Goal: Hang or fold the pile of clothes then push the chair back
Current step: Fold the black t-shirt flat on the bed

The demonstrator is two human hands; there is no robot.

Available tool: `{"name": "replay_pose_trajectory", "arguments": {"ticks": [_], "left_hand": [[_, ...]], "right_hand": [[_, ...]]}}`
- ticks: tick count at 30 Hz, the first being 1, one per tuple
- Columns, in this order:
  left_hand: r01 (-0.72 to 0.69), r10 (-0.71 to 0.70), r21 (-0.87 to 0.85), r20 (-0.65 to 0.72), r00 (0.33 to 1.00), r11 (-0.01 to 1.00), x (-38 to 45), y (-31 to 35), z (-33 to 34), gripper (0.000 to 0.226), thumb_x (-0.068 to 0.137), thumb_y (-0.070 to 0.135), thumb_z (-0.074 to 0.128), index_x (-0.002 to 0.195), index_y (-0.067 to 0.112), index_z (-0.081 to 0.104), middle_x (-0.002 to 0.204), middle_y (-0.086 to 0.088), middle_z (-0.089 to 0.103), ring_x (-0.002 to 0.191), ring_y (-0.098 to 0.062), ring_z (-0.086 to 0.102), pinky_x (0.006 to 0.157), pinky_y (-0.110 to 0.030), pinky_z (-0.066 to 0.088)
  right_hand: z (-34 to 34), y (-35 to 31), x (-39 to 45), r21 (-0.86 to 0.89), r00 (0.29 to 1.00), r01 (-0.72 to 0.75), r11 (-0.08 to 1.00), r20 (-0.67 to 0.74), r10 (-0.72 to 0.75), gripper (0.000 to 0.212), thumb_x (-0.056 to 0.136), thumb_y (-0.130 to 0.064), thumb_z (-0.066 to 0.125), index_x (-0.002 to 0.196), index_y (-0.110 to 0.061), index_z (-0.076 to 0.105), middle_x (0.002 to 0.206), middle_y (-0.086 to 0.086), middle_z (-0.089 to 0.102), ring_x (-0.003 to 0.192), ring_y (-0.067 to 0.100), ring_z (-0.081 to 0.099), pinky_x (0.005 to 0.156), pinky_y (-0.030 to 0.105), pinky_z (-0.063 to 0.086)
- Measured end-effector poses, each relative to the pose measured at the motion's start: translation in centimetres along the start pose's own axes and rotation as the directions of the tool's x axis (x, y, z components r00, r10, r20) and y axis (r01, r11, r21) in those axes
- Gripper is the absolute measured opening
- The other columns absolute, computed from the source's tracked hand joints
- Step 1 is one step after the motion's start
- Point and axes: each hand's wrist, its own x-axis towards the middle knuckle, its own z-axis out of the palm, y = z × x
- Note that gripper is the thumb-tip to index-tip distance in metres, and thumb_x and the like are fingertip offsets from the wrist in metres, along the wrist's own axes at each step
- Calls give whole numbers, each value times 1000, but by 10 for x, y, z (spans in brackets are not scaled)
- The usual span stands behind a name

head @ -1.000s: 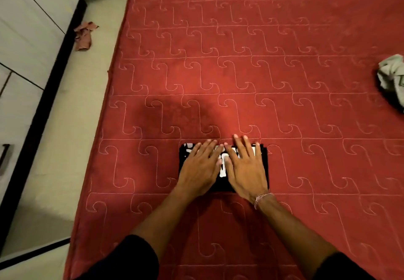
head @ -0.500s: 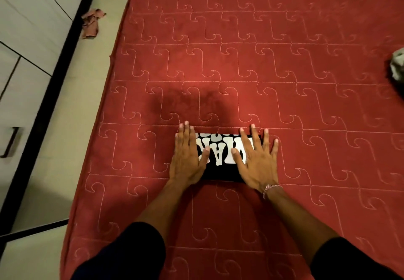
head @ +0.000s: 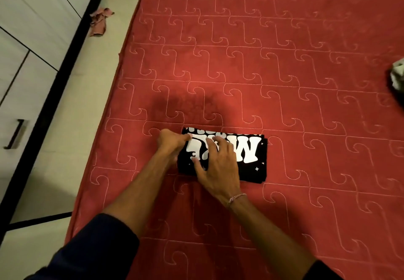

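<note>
the left hand (head: 171,142) sits at the left end of the folded black shirt (head: 247,159), its fingers curled over and its thumb tucked against the top left corner, so it seems to pinch that edge of the cloth. the right hand (head: 215,164) lies on top of the shirt's left half, fingers spread and slightly bent, pressing down on the white lettering rather than gripping it. a thin bracelet (head: 236,197) circles the right wrist

the shirt itself is a compact rectangle, several layers thick, with the stacked edges showing at its right end and near side. big white letters and small stars cover its upper face. it lies flat on the red quilted bed cover (head: 284,72), near the bed's left side and close to the person

judging by this, one garment is folded, or all but folded, and the hands look to be tidying or taking hold of it. a pale crumpled garment (head: 398,76) lies at the right edge of view, well apart from the shirt, so more clothes probably remain. no chair shows, so pushing it back seems still to come

off the bed, a pinkish rag (head: 99,22) lies on the floor beside the white cabinet (head: 32,39)
</note>
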Motion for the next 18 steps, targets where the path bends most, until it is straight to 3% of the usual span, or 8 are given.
{"name": "replay_pose_trajectory", "arguments": {"ticks": [3, 8, 10, 12, 14, 16, 18], "left_hand": [[11, 20, -139, 221, 975, 990, -14, 13, -16, 39, 75, 17, 86, 99, -9, 71, 96, -22, 74, 80, -28, 68, 77, -42, 57], [-127, 166, -124, 400, 901, 984, -39, 33, -28, 29, 72, 24, 88, 81, 2, 71, 75, -9, 72, 60, -14, 59, 52, -22, 46], [-189, 223, -120, 443, 868, 975, -48, 43, -29, 33, 76, 27, 85, 89, -1, 73, 73, -6, 72, 60, -11, 63, 54, -21, 51], [-237, 289, -169, 468, 835, 957, -55, 47, -31, 37, 84, 34, 77, 95, -1, 74, 83, -10, 76, 74, -18, 72, 68, -27, 59], [-258, 339, -246, 388, 857, 934, -57, 47, -31, 39, 94, 38, 64, 96, 1, 74, 86, -11, 76, 76, -19, 72, 73, -30, 60], [-254, 315, -277, 203, 927, 927, -53, 37, -26, 39, 102, 37, 53, 93, 4, 72, 79, -8, 73, 67, -14, 66, 63, -26, 56], [-173, 200, -253, 84, 976, 952, -48, 16, -21, 44, 105, 41, 44, 93, 6, 67, 78, -6, 66, 65, -13, 58, 59, -25, 48]], "right_hand": [[0, -16, 7, 88, 1000, -27, 996, -9, 28, 72, 82, -60, 63, 133, -11, 50, 122, 9, 52, 107, 24, 50, 89, 40, 51], [-19, -34, 13, 119, 984, -164, 979, -46, 170, 70, 77, -63, 65, 124, -14, 48, 114, 2, 54, 100, 20, 53, 75, 37, 53], [-34, -38, 14, 131, 970, -229, 965, -48, 237, 60, 81, -55, 66, 121, -14, 49, 113, 3, 57, 99, 22, 57, 73, 39, 52], [-49, -36, 19, 175, 954, -279, 944, -62, 294, 39, 86, -37, 63, 114, -12, 54, 106, 5, 63, 95, 28, 62, 73, 40, 50], [-68, -31, 23, 279, 940, -304, 911, -71, 335, 21, 87, -28, 61, 99, -12, 58, 89, 5, 65, 83, 29, 63, 68, 40, 51], [-91, -25, 24, 465, 931, -308, 830, -33, 364, 9, 87, -22, 65, 90, -14, 61, 79, 1, 67, 75, 24, 66, 65, 42, 57], [-115, -21, 21, 693, 912, -318, 646, 39, 407, 4, 89, -14, 67, 87, -16, 65, 79, 1, 72, 73, 22, 71, 63, 35, 61]]}}
